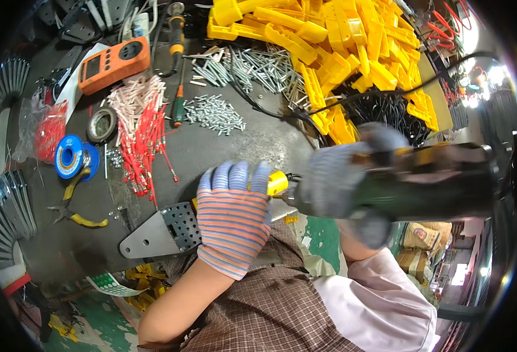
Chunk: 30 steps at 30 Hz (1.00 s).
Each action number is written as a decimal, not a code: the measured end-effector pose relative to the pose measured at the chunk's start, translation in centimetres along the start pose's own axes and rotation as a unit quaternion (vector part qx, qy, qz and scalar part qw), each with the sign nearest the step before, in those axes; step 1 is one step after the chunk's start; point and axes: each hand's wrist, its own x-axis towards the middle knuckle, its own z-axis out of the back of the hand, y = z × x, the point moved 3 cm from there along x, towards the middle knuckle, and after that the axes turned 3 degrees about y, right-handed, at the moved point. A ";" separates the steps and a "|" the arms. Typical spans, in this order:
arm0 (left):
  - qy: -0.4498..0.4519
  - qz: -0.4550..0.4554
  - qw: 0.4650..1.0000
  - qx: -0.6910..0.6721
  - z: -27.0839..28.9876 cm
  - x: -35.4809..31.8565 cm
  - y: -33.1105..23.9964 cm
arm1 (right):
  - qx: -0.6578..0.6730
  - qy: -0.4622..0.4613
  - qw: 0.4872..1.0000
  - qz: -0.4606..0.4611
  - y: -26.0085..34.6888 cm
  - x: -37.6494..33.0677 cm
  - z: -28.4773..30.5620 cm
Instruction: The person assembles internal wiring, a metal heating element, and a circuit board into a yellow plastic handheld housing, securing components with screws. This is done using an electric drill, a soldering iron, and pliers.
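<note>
My left hand [234, 217], in a striped orange and grey knit glove, is closed around a yellow plastic handle [278, 183]. Beyond its fingers to the left juts a grey metal plate [158, 233] with a perforated side, seemingly joined to the handle. My right hand [331, 179], gloved and smeared by motion, is wrapped round a dark green corded power screwdriver [425, 186] lying sideways. Its tip meets or nearly meets the handle's right end; exact contact is too blurred to tell. The palm side of my left hand is hidden.
Yellow plastic handle shells [334, 35] are heaped at the back, beside loose screws [214, 114] and metal pins [258, 70]. Red-sleeved wires [141, 146], a screwdriver [178, 105], an orange meter [114, 66], solder spool [69, 156] and pliers [70, 205] lie left. A black cable [381, 94] crosses the right.
</note>
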 end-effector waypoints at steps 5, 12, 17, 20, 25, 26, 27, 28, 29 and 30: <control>-0.176 -0.078 0.972 -0.133 3.4 -6.3 1.8 | 0.067 -0.037 0.997 -0.028 -3.4 2.7 -3.6; -0.026 -0.095 0.987 -0.123 2.6 -9.4 3.1 | 0.137 -0.121 0.979 -0.085 -0.7 -1.2 -3.9; -0.032 -0.093 0.990 -0.099 1.7 -9.6 2.9 | 0.188 -0.186 0.956 -0.128 -2.5 -0.7 -5.0; -0.055 -0.089 0.989 -0.109 1.8 -9.2 3.1 | 0.217 -0.221 0.939 -0.148 -2.1 -1.2 -5.6; -0.075 -0.092 0.991 -0.067 1.5 -9.2 2.1 | 0.264 0.035 0.962 -0.056 -3.8 0.0 -5.9; -0.090 -0.090 0.990 -0.055 1.1 -9.5 2.0 | 0.208 -0.176 0.959 -0.078 -2.9 -1.2 -7.1; -0.092 -0.088 0.991 -0.047 1.0 -9.7 1.9 | 0.215 -0.170 0.958 -0.080 -2.7 -2.0 -6.5; -0.079 -0.099 0.991 -0.049 1.0 -9.2 1.5 | 0.204 -0.146 0.966 -0.062 -9.4 5.1 -10.3; -0.075 -0.095 0.992 -0.047 1.3 -9.4 1.7 | 0.191 -0.111 0.974 -0.055 -9.7 5.3 -10.7; -0.087 -0.099 0.990 -0.048 0.9 -9.9 2.4 | 0.180 -0.073 0.980 -0.050 -5.4 2.3 -7.6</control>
